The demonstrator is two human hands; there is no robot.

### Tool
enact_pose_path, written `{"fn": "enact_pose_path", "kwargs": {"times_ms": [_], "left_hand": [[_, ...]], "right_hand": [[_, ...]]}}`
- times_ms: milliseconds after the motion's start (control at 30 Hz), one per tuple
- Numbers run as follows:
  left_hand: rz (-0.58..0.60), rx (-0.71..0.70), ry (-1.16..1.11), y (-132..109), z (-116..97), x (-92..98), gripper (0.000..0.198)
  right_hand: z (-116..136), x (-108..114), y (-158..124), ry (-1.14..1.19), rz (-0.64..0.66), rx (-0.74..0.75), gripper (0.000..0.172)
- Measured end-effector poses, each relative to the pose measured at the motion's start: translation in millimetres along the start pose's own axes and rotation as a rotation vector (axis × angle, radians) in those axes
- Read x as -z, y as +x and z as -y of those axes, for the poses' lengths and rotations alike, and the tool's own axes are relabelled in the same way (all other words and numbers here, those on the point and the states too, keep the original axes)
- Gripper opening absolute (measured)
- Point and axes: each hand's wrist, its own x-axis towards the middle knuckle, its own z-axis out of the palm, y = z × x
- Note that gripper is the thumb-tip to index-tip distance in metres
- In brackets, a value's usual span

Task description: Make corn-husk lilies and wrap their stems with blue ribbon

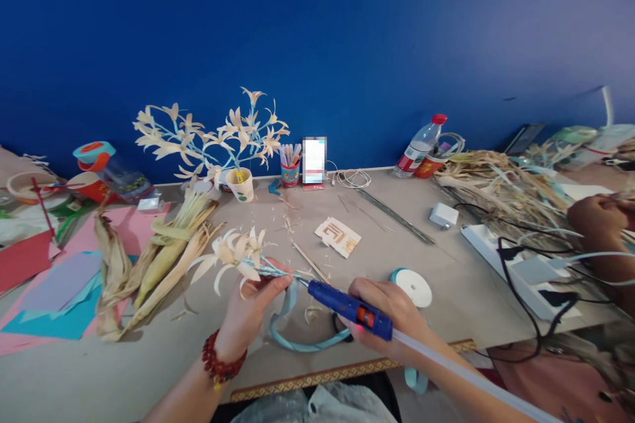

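Note:
My left hand (255, 304), with a red bead bracelet on its wrist, pinches the stem of a cream corn-husk flower spray (237, 252). Light blue ribbon (302, 346) is wrapped on that stem and hangs from it in a loop. In my right hand (389, 310) is a blue hot glue gun (347, 307), a long glue stick (461, 370) trailing from its back. The nozzle points left, close to the stem beside my left fingertips; whether it touches cannot be told. A white ribbon spool (414, 287) lies to the right of the gun.
Husk flowers (243, 129) stand in a paper cup (240, 186) at the back. Corn husks (163, 251) and coloured paper (54, 320) lie left. Rightward are thin wires (397, 217), a bottle (421, 145), a power strip (496, 264) with cables and another person's hand (598, 221).

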Motion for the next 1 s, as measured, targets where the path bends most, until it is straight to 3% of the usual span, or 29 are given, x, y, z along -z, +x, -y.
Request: {"fn": "enact_pose_path", "kwargs": {"times_ms": [1000], "left_hand": [[0.037,0.037,-0.093,0.9,1.4,2.1,0.007]], "right_hand": [[-2.4,-1.6,-2.9,-0.093,-0.035,0.035,0.015]]}}
